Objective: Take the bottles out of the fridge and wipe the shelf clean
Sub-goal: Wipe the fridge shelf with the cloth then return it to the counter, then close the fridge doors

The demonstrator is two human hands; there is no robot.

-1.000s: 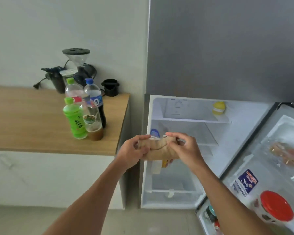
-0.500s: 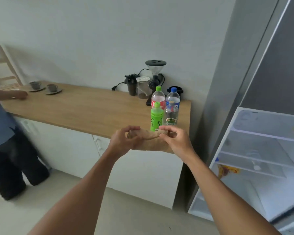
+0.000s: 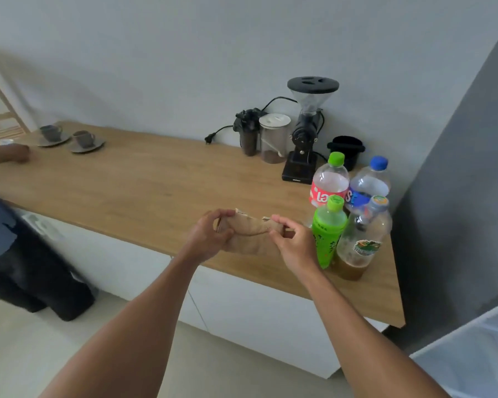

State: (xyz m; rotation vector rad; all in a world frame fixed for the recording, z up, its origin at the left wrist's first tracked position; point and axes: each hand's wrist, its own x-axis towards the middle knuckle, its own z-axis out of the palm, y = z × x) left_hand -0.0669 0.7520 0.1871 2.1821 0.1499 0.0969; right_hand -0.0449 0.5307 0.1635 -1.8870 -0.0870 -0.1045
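A folded brown cloth [image 3: 252,234] is stretched between my left hand [image 3: 210,235] and my right hand [image 3: 295,244], both pinching it above the front edge of the wooden counter [image 3: 144,185]. Several bottles stand together at the counter's right end: a green tea bottle [image 3: 327,232], a clear bottle with brown liquid at its bottom [image 3: 362,239], a red-labelled bottle with a green cap [image 3: 328,180] and a blue-capped bottle [image 3: 370,180]. Only a white corner of the open fridge [image 3: 472,357] shows at the lower right.
A coffee grinder [image 3: 306,124], a jar [image 3: 273,139], a black cup [image 3: 346,150] and a plug cord sit at the counter's back. Two cups on saucers [image 3: 69,137] stand at the far left, where another person [image 3: 9,225] rests a hand. White cabinets lie below.
My view has swung left from the fridge interior to the counter. Both hands kept hold of the cloth and now hang over the counter beside the bottles.
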